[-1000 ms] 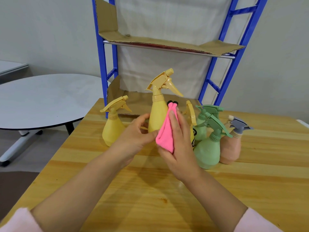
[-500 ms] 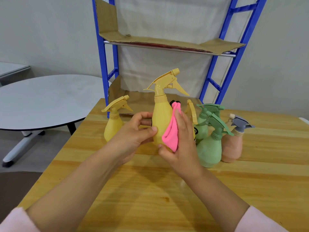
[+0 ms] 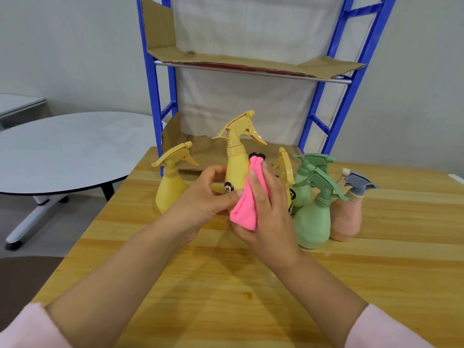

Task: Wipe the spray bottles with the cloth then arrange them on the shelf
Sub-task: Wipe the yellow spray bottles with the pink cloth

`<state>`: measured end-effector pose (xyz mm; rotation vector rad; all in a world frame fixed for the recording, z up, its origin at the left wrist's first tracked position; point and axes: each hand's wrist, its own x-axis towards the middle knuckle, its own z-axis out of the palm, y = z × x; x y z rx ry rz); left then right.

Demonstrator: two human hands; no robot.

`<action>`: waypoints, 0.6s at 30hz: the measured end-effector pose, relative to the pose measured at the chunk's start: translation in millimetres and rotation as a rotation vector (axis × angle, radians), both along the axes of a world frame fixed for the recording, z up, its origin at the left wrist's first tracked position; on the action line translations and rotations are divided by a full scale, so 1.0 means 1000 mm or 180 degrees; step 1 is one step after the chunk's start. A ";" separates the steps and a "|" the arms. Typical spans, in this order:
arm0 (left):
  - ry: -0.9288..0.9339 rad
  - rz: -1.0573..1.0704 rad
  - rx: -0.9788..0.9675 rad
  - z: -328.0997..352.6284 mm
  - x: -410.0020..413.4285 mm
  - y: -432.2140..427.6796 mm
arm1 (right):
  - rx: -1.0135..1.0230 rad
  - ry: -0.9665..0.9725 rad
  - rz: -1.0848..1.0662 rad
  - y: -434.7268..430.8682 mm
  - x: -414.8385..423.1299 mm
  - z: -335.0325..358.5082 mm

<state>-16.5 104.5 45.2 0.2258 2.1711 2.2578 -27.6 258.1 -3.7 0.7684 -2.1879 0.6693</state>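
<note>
Left hand (image 3: 203, 199) grips tall yellow plastic spray bottle (image 3: 234, 169), frame centre; right hand (image 3: 271, 214) holds folded pink cloth (image 3: 247, 209) against it. Best: rotate bottle w/ left, wipe top-to-base.

person: two arms, forearms bare from the cuffs to the hands | left sleeve (image 3: 30, 327): pale pink, soft fuzzy fabric, cuff edge loose and uneven, lower left corner of frame | right sleeve (image 3: 391, 330): same pale pink fabric, smoother cuff edge, lower right corner | left hand (image 3: 200, 204), right hand (image 3: 271, 217): bare, nails short
</note>
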 end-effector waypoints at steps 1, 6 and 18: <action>-0.0029 -0.0001 -0.0066 0.001 -0.001 -0.001 | -0.0101 -0.0061 0.0034 0.001 0.001 0.000; -0.0116 0.0057 0.0230 0.009 -0.010 -0.007 | -0.0450 -0.0319 0.0396 0.003 0.003 0.002; -0.0086 -0.0065 0.0168 0.014 -0.010 -0.008 | -0.0054 0.0004 0.0388 0.002 0.003 -0.007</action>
